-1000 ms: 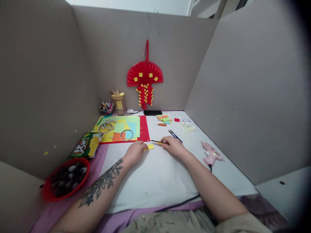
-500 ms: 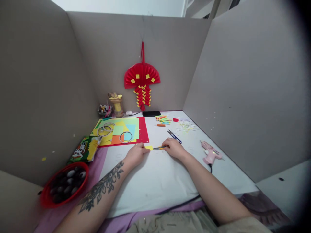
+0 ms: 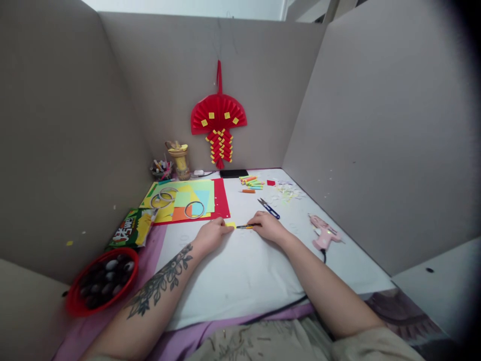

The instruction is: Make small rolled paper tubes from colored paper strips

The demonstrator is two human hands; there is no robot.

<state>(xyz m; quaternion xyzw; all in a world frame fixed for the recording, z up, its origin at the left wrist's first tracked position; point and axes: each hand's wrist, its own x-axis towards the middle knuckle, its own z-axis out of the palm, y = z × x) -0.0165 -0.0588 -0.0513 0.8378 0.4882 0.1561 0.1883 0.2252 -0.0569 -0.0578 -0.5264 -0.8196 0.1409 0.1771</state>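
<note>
My left hand (image 3: 213,235) is closed in a pinch on a small piece of yellow paper (image 3: 231,225) over the white table covering. Facing it, my right hand (image 3: 268,225) is closed around a slim pointed tool (image 3: 246,227) with dark tips and an orange-yellow part, which looks like tweezers. The tips point left and lie close to the paper's right edge; whether they touch, I cannot tell. Just behind my right hand lie blue-handled thread snips (image 3: 269,208). An orange-handled needle tool (image 3: 248,191) rests farther back.
Coloured paper sheets (image 3: 221,200) with metal rings lie back left. Rolled paper strips (image 3: 252,181) and paper scraps (image 3: 288,192) are at the back. A pink glue gun (image 3: 323,233) with its cord sits right. On the left are a red bowl (image 3: 71,301) and a green packet (image 3: 130,228).
The view has shifted slightly, so everything appears a little higher. Both hands stay nearly in place, the yellow paper and the pointed tool still in them.
</note>
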